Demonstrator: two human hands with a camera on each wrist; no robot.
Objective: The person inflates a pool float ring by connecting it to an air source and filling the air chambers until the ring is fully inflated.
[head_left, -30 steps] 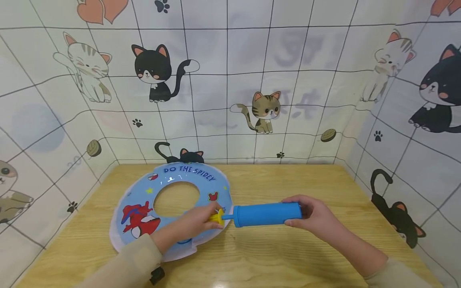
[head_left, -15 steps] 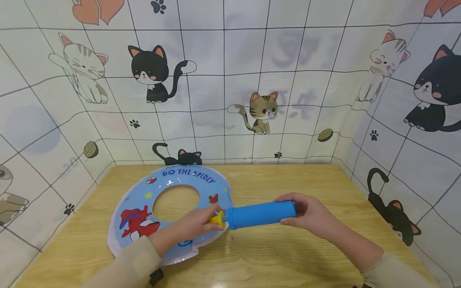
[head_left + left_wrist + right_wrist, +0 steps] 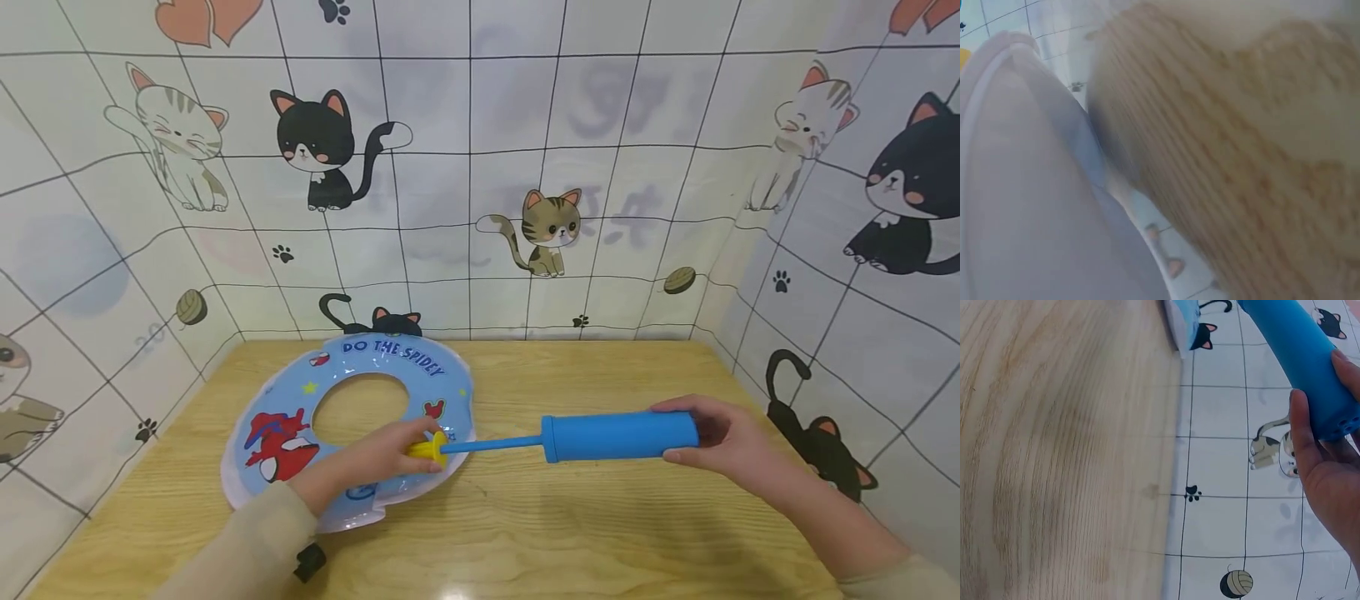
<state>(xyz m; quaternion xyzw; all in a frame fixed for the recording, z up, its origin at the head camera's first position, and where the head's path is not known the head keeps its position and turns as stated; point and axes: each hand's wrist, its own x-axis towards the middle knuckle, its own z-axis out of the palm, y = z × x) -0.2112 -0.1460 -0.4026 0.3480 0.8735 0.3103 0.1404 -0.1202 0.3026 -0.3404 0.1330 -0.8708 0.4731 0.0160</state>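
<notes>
My left hand (image 3: 378, 458) grips the yellow end piece (image 3: 427, 450) of a blue hand pump, above the near right side of an inflatable swim ring (image 3: 442, 379). From that piece a thin blue rod (image 3: 495, 444) runs right into the pump's cylinder (image 3: 618, 436), and much of the rod shows. My right hand (image 3: 738, 450) holds the cylinder's far right end between thumb and fingers. Small holes mark that end of the cylinder (image 3: 1310, 369) in the right wrist view. The ring is light blue, with a red cartoon figure and lettering, and looks only partly filled.
The wooden table (image 3: 562, 533) lies under everything, its back edge meeting a wall covering (image 3: 435, 208) printed with cats and a grid. A small black object (image 3: 309, 562) sits beside my left sleeve. A blurred sleeve (image 3: 1210, 156) fills much of the left wrist view.
The cylinder first slid left toward the yellow end piece, nearly hiding the rod. Now my right hand has drawn it far to the right, exposing a long stretch of rod.
</notes>
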